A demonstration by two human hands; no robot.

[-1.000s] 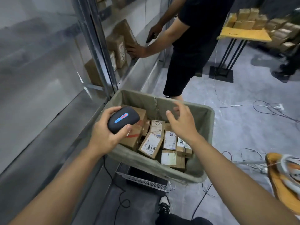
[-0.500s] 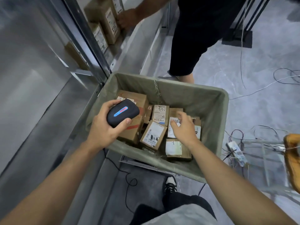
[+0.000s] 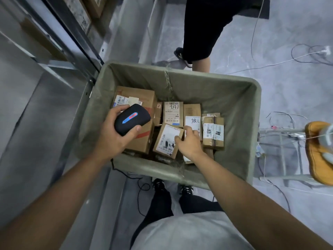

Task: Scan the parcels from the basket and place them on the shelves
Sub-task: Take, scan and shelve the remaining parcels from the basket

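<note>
A grey-green fabric basket point(image 3: 239, 112) stands on the floor in front of me with several brown cardboard parcels inside. My left hand point(image 3: 113, 138) grips a black handheld scanner point(image 3: 132, 119) with a blue and red strip, held over the large parcel point(image 3: 138, 100) at the basket's left. My right hand point(image 3: 189, 143) reaches down into the basket; its fingers curl over the edge of a tilted small parcel point(image 3: 166, 139) with a white label. Parcels marked 2151 point(image 3: 173, 112) and 98LL point(image 3: 193, 121) lie behind it.
Metal shelving point(image 3: 68, 42) runs along the left, with labelled boxes point(image 3: 84, 13) on it at the top. Another person's legs point(image 3: 200, 37) stand just beyond the basket. Cables point(image 3: 270, 64) trail over the grey floor. An orange object point(image 3: 319, 152) on a wire frame sits at right.
The view tilted downward and closer to the basket. My right hand dropped from above the basket onto the parcels and took hold of the tilted one. The scanner hand stayed in place.
</note>
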